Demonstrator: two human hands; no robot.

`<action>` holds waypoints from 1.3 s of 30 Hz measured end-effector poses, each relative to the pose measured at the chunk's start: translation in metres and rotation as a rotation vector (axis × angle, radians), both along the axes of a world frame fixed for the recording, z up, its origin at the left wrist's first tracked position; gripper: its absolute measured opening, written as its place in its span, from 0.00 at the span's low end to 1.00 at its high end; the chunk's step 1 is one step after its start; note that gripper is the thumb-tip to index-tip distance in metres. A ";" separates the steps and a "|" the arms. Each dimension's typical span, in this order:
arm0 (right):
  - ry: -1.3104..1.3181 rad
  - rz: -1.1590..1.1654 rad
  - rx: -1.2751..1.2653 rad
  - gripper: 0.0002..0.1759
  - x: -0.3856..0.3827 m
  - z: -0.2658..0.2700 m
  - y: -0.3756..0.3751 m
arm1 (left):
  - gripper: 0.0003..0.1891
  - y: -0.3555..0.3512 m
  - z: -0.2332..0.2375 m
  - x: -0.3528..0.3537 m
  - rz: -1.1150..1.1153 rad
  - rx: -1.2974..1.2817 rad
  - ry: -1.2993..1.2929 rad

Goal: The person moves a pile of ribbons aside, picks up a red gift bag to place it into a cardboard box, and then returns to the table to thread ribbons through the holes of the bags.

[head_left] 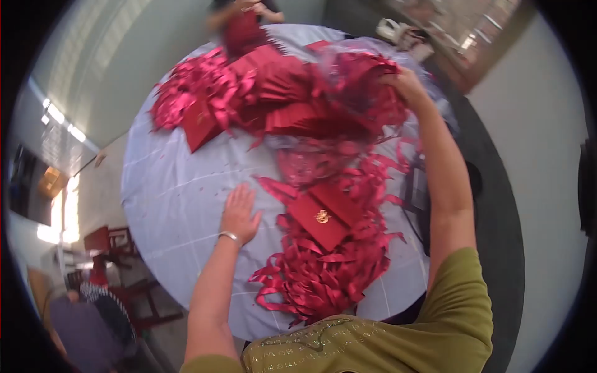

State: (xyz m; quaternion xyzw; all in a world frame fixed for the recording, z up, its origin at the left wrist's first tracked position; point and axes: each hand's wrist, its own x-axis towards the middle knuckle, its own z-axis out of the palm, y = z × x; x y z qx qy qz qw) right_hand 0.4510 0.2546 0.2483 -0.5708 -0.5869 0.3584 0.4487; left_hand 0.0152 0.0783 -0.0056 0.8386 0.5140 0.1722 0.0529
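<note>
My left hand point(241, 214) lies flat on the pale tablecloth point(180, 186), its fingers stretched out and nothing in it. A bracelet is on that wrist. At the far right of the table, my right hand point(405, 88) has its fingers curled on a clear plastic bag point(354, 68) with red ribbons in and around it; the fingertips are partly hidden. Beside the bag stand rows of dark red cards point(280, 81). Nearer me, a red card point(324, 216) with a gold emblem rests on a heap of red ribbons point(323, 273).
Another ribbon pile point(199, 87) and a tilted red card point(202, 124) lie at the far left. Across the table is a person point(242, 25). Another person point(93, 329) is at the lower left, near red wooden chairs point(140, 298). A dark grey device point(415, 186) sits under my right arm.
</note>
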 end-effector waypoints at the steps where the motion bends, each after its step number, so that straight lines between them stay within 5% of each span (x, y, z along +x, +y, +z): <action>1: 0.078 0.015 -0.050 0.11 0.001 0.008 -0.018 | 0.34 0.000 -0.001 0.000 0.006 0.002 0.005; 11: 0.431 -0.067 -0.198 0.18 -0.046 0.059 -0.229 | 0.34 -0.005 -0.007 -0.003 -0.002 0.005 0.066; 14: -0.041 -0.168 -0.264 0.21 -0.024 0.032 -0.261 | 0.34 0.000 -0.011 0.000 0.020 0.029 0.087; 17: 0.434 -0.276 -0.242 0.26 -0.060 0.001 -0.306 | 0.34 0.001 -0.012 -0.001 0.019 0.021 0.101; 18: 0.525 -0.138 -0.390 0.24 -0.056 -0.017 -0.308 | 0.34 0.001 -0.011 -0.001 0.017 0.025 0.103; 19: -0.063 -0.090 -0.455 0.22 -0.061 -0.026 -0.309 | 0.34 0.000 -0.010 -0.001 0.025 0.013 0.111; 20: 0.042 0.079 -0.426 0.21 -0.073 -0.048 -0.311 | 0.34 0.000 -0.008 0.001 0.031 0.002 0.116; 23: -0.749 0.259 0.045 0.36 -0.099 -0.135 -0.322 | 0.34 -0.002 -0.006 0.001 0.030 0.007 0.107; 26: -0.930 0.379 -0.136 0.56 -0.112 -0.135 -0.326 | 0.34 -0.002 -0.007 0.001 0.030 0.013 0.127; 31: -0.693 0.640 -0.048 0.52 -0.074 -0.048 -0.256 | 0.34 -0.002 -0.004 0.001 0.028 0.005 0.102; 34: -0.594 0.264 0.049 0.42 -0.058 -0.059 -0.160 | 0.34 -0.002 -0.003 0.001 0.022 0.012 0.100; 35: -0.501 0.098 0.330 0.39 -0.052 -0.074 -0.123 | 0.34 -0.002 -0.002 0.001 0.017 0.016 0.088; 36: -0.606 -0.173 0.462 0.42 -0.052 -0.087 -0.092 | 0.34 -0.002 -0.001 0.002 0.023 0.022 0.088; 39: -0.788 -0.446 0.180 0.58 -0.048 -0.116 -0.018 | 0.34 -0.001 -0.003 0.001 0.007 0.008 0.064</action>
